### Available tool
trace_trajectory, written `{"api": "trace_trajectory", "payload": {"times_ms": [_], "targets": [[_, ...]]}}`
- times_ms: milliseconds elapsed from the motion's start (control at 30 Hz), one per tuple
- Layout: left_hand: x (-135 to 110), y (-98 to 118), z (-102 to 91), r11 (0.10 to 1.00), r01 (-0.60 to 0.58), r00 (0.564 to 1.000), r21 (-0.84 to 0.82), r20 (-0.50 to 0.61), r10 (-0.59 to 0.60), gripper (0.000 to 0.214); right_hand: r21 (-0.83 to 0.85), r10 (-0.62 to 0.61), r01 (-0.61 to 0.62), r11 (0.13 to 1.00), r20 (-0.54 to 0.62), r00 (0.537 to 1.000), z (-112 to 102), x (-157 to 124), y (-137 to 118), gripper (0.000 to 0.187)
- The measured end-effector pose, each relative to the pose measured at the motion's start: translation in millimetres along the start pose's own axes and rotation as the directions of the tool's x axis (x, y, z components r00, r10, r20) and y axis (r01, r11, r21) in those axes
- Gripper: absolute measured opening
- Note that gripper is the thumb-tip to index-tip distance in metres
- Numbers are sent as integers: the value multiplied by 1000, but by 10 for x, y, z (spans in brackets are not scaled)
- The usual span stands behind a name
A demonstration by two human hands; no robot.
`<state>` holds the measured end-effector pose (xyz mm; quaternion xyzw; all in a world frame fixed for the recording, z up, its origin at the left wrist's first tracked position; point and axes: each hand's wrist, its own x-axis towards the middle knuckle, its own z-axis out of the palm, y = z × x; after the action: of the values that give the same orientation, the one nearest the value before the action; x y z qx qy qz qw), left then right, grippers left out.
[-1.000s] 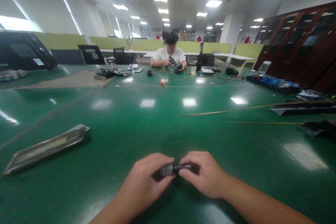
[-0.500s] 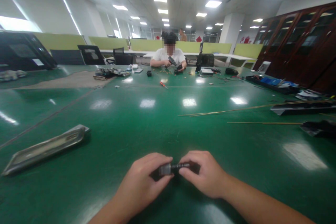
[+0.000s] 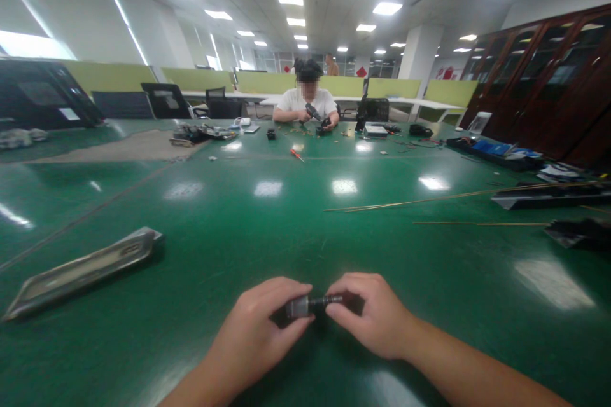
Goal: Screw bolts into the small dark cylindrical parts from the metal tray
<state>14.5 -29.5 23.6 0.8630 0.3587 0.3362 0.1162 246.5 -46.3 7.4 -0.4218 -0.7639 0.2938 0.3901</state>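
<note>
Both my hands meet low in the middle of the view, just above the green table (image 3: 286, 229). My left hand (image 3: 258, 331) is closed around the grey metal end of a small cylindrical part (image 3: 300, 306). My right hand (image 3: 372, 318) pinches the dark threaded end of the same part (image 3: 329, 300). The piece lies level between my fingertips, and most of it is hidden by my fingers.
A long flat metal tray (image 3: 83, 270) lies at the left. Thin rods (image 3: 429, 198) and black parts (image 3: 548, 197) are at the right. Across the table a person in a white shirt (image 3: 308, 102) handles a tool among scattered parts, with a red screwdriver (image 3: 296, 154) nearby.
My hands and the part have shifted very slightly left; the grip stays the same.
</note>
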Motion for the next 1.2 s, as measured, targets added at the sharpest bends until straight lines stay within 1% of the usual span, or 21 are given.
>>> {"api": "trace_trajectory", "payload": {"times_ms": [200,567,1200], "targets": [[-11,0,-8,1000,17,1000,5,6,-17,26,-17,8,-8,1000,0,1000,-3,10,10,7],[-2,-17,-15,1000,-17,999,19,-35,18,24,-25,8,-8,1000,-13,1000,-14,17,2,7],[-7,-34,-35,1000,-11,999,20,-37,12,23,-16,4,-4,1000,-31,1000,-31,19,23,5]]}}
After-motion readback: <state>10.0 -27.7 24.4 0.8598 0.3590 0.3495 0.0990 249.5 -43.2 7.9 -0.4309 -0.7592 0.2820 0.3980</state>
